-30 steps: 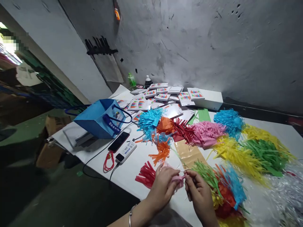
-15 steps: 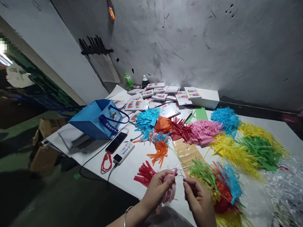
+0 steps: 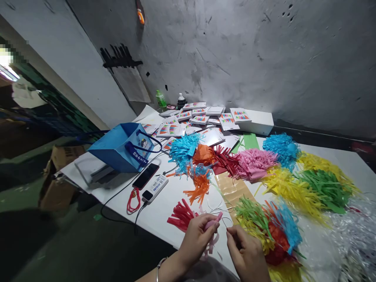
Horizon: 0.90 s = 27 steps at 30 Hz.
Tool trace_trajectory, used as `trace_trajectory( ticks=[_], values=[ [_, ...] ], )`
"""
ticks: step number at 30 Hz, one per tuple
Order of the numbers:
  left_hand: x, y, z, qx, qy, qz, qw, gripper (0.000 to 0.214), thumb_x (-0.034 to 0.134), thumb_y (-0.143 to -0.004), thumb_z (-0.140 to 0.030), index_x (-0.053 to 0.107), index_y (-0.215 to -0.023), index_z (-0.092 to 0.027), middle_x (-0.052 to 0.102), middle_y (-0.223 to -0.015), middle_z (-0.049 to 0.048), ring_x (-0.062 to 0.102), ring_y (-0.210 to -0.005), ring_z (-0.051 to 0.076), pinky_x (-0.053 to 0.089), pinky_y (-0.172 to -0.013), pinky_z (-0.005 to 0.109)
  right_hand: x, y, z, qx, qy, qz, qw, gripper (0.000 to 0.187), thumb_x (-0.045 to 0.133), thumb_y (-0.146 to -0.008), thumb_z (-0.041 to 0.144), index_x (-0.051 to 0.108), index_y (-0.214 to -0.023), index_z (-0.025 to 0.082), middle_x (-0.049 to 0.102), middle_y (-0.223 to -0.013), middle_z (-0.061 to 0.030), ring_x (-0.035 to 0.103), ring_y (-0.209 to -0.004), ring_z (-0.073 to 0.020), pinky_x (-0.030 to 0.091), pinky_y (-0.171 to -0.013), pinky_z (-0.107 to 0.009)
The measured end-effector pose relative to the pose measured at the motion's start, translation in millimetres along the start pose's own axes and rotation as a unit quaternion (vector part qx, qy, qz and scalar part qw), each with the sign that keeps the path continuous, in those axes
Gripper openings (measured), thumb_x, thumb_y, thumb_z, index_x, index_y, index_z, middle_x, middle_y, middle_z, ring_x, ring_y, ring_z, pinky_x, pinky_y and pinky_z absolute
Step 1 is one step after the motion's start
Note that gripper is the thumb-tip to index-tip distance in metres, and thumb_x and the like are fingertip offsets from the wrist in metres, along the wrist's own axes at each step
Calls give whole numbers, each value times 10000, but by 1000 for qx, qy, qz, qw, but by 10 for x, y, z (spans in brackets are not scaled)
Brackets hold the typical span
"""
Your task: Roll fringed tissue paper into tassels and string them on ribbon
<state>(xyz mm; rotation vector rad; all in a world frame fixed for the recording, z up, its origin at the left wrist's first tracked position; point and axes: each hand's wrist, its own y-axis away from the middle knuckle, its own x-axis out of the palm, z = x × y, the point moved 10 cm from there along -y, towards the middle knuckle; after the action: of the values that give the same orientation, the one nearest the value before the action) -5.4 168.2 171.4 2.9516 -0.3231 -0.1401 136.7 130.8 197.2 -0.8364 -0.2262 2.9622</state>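
My left hand [image 3: 197, 236] is closed on a pink paper tassel [image 3: 219, 217]. One end of it sticks up past my thumb, and loose strips hang below my palm. Just to the right, my right hand [image 3: 247, 250] pinches a thin pale string [image 3: 223, 222] close to that end. The string's loops [image 3: 216, 204] lie on the table behind my hands. Next to my left hand lies a red tassel [image 3: 181, 215]. Beside my right hand is a mixed bunch of tassels [image 3: 273, 231] in green, yellow, red, orange and blue.
More tassels lie across the white table [image 3: 176, 188]: blue [image 3: 183, 150], pink [image 3: 255, 164], yellow [image 3: 293, 188] and green [image 3: 326, 190]. To the left are a phone [image 3: 146, 176], a white power bank [image 3: 155, 188] and a blue bag [image 3: 116, 149]. Printed packs [image 3: 172, 130] pile up near the wall.
The pink end now shows further above my left fingers, and its strips have shifted below my palm. My right hand still pinches the string, which now runs straighter. The view has shifted slightly.
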Motion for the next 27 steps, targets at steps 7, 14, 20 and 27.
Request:
trace_trajectory(
  ticks=[7,14,20,27],
  values=[
    [51,17,31,2,24,29,999,349,601,-882,-510,675,-863,-169,580,-606,-5,515,-446,120,398,-434,212,112,-38,-201,126,-115,92,981,343,529,-890,483,625,-742,189,494,-562,34,444,-497,-108,295,-471,-217],
    [49,-2,122,-46,87,5,995,405,692,-797,-553,683,-815,-149,591,-600,-11,542,-554,126,433,-553,210,152,-13,-239,208,-243,65,945,415,626,-800,567,606,-720,160,395,-500,75,353,-453,-72,237,-465,-205],
    [61,1,199,-68,103,3,992,431,699,-789,-569,673,-832,-141,556,-554,-31,488,-474,98,370,-482,187,81,-11,-216,206,-223,46,952,441,617,-793,587,622,-739,149,391,-502,74,357,-454,-74,243,-465,-205],
    [78,-10,213,-75,128,6,989,428,709,-792,-560,654,-822,-137,578,-604,-17,494,-524,94,377,-521,186,61,-24,-206,206,-237,35,949,438,643,-782,590,631,-728,156,395,-489,70,354,-444,-69,232,-456,-212]
  ],
)
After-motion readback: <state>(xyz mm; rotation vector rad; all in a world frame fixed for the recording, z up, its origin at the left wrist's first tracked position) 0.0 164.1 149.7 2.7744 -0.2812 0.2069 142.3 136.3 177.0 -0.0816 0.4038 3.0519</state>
